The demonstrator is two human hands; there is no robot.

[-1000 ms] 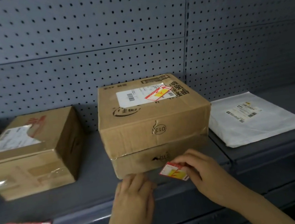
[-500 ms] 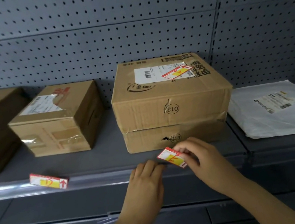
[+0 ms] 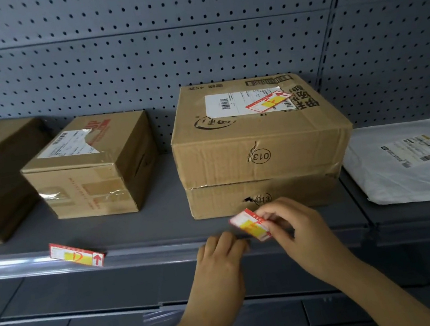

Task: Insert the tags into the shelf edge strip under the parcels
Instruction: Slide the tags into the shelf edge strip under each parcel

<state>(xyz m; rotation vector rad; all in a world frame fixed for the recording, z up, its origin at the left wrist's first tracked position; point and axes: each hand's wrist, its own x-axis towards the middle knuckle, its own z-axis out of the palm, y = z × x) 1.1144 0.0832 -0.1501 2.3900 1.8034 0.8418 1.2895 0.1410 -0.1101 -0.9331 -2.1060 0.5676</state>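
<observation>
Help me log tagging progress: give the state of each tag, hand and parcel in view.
left hand: fingers rest on the shelf edge strip.
right hand: pinches a tag, not yet in the strip.
second tag: sits in the strip, tilted.
third tag: lies loose on the top box.

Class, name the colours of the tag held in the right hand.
The small paper tag is white, red-edged, with a yellow patch; head view.

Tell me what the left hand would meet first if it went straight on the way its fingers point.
The left hand has its fingers at the shelf edge strip. Beyond that it would probably meet the front of the lower box; depth is unclear.
</observation>
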